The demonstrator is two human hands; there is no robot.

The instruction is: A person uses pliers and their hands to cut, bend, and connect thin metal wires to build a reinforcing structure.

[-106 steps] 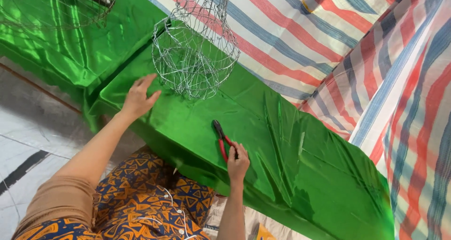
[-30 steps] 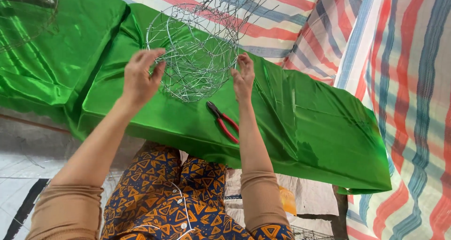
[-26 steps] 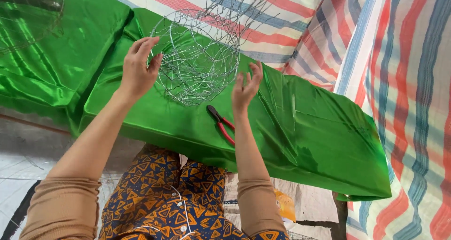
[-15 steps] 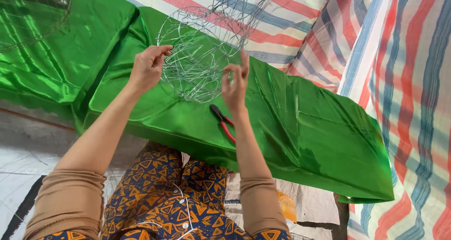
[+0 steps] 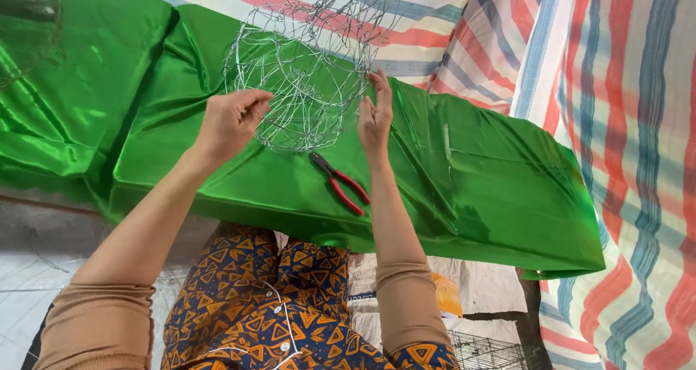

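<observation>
I've got my left hand (image 5: 230, 120) curled shut around the near rim of the wire mesh basket (image 5: 301, 87), fingers pinching a strand on its left side, and my right hand (image 5: 375, 113) stands open and flat, palm pressed to the basket's right edge, fingertips pointing up. The basket sits tilted on the tabletop (image 5: 464, 196), its round mouth turned toward me, with a taller run of loose mesh rising behind it. To do this well, I reckon I want even pressure from both sides so the frame doesn't buckle, gripping only the thicker rim wire and keeping my fingertips off any cut ends. The thin strands look springy, so slow squeezes should beat hard ones. The red-handled pliers (image 5: 339, 183) lie just below the basket, between my forearms, close but not touching either hand. Everything rests on a shiny green satin cloth (image 5: 145, 73) draped over the tabletop, creased and slippery-looking, so the basket could slide if I push sideways. Behind and to the right hangs a striped tarpaulin (image 5: 638, 123) in red, blue and white. Down by my patterned skirt (image 5: 268, 305) there's pale floor (image 5: 29, 268), and a bit of wire cage at the bottom edge.
</observation>
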